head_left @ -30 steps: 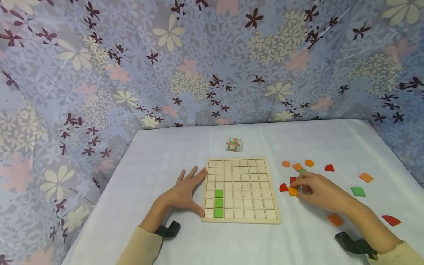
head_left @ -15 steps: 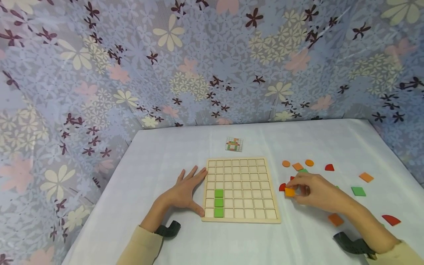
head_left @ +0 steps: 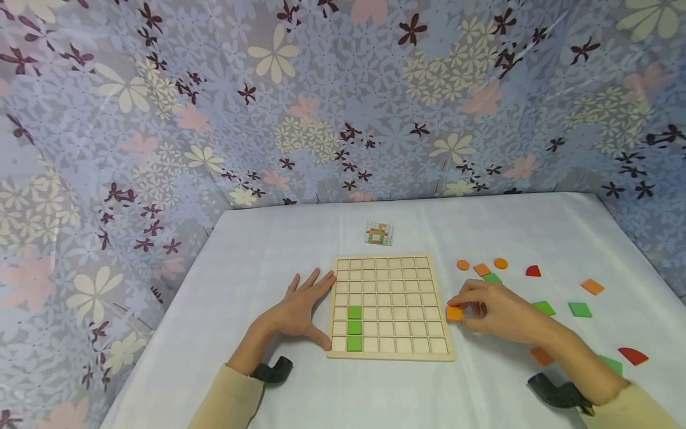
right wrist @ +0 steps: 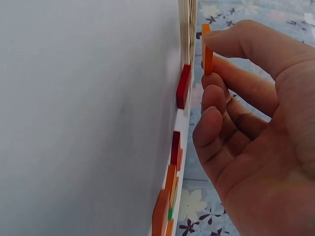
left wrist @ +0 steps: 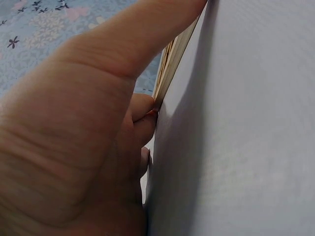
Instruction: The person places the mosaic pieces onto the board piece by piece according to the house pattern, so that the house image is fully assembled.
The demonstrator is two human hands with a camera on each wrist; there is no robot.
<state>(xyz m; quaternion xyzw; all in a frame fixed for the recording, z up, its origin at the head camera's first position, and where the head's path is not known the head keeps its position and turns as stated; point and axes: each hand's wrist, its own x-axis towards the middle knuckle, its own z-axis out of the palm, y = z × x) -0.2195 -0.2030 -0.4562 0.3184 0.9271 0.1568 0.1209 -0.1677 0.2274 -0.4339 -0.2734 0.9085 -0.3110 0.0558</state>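
Observation:
My right hand (head_left: 495, 313) pinches an orange square tile (head_left: 454, 313) between thumb and fingers at the right edge of a wooden grid board (head_left: 386, 356). The right wrist view shows the tile (right wrist: 207, 49) on edge between thumb and index finger, raised off the cloth. My left hand (head_left: 297, 310) is spread flat at the board's left side, its thumb and fingertips touching the frame. In the left wrist view the thumb (left wrist: 142, 34) lies along the board's edge (left wrist: 174, 64). Three green square tiles (head_left: 354, 328) sit stacked in one column of cells in the board's lower left.
Behind the board lies a small pattern card (head_left: 379, 234). Loose pieces are scattered to the right: orange circles (head_left: 501, 263), orange squares (head_left: 592, 287), green tiles (head_left: 580, 310) and red quarter circles (head_left: 633, 356). A flowered cloth (head_left: 343, 107) hangs behind the table.
The right hand has lifted the orange square tile from among the loose pieces and carried it left to the board's right edge. The left hand has stayed in place.

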